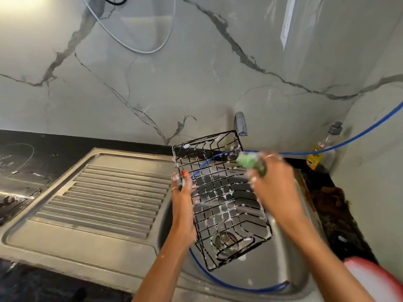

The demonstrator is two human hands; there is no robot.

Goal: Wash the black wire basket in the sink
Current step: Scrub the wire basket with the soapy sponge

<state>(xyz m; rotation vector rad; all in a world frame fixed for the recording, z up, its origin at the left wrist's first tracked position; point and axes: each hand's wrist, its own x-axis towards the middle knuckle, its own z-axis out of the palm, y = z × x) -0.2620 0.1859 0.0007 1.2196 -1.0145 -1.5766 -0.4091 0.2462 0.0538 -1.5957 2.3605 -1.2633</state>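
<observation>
blue hose (pixel 340 144) along marble wall | soap bottle (pixel 322 147) in corner | drainboard (pixel 104 197) left

No writing can be read anywhere. The one printed thing is the clear bottle (pixel 326 147) standing on the counter (pixel 340 205) at about three o'clock, against the marble wall beyond the sink's right corner. It carries a yellow label low on its body and a small white-and-red tag higher up near the shoulder, but the print on both is too small and blurred to make out any word, brand or number.
</observation>
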